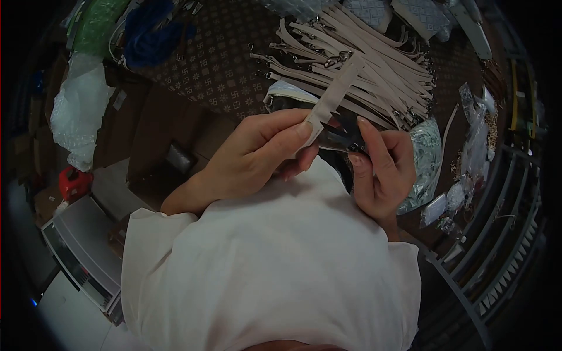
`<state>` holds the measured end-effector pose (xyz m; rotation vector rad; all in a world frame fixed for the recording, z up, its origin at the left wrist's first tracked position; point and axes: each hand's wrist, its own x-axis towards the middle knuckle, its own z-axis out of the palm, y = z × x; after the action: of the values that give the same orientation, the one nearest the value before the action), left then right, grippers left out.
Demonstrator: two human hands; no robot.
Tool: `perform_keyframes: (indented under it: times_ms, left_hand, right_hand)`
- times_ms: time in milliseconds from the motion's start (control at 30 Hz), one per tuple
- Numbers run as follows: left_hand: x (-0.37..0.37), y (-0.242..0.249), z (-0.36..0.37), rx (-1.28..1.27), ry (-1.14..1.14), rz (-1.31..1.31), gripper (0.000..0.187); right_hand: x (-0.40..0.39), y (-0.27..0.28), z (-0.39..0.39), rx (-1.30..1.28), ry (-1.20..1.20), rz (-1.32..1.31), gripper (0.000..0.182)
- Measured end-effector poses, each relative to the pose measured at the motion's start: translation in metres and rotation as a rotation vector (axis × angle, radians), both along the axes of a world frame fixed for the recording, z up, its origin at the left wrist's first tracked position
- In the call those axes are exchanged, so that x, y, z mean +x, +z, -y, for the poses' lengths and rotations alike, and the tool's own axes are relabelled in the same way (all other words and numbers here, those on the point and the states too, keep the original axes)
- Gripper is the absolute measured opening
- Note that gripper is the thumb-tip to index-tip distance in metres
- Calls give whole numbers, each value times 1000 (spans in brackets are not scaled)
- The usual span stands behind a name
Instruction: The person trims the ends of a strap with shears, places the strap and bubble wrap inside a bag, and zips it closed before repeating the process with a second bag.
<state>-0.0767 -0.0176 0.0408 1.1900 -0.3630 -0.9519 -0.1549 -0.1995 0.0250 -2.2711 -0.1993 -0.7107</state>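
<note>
- Here, at the far left, a white plastic bag [79, 111] slumps beside a green bundle [99, 23] and a tangle of blue cord [149, 32] on the dark patterned cloth [216, 64].
- Nearer the middle, the left hand [252, 155] is closed on a beige strap [333, 96], thumb and fingers pinching its lower end just above the person's white shirt [275, 257].
- The strap rises at a tilt from that pinch toward the heap behind it.
- Just right of it, the right hand [380, 169] grips a small dark metal piece [339, 137] that meets the strap's end; what the piece is cannot be told.
- Behind both hands lies a pile of beige straps [374, 52] with metal clips.
- At the far right, clear packets [474, 128] of small fittings lie beside a metal rack [503, 245].
</note>
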Motion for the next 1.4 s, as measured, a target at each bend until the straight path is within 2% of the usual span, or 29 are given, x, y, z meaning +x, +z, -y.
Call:
perform_keyframes:
  times_ms: [267,933,1400]
  left_hand:
    - [-2,2,1,10,22,-39,29]
    - [-3,1,1,2,5,35,29]
    - [-1,1,1,-27,-18,-72,29]
  right_hand:
    - [2,-1,-1,-27,77,-5,42]
    - [1,-2,0,-22,84,-13,41]
    - [1,-4,-2,50,79,-21,40]
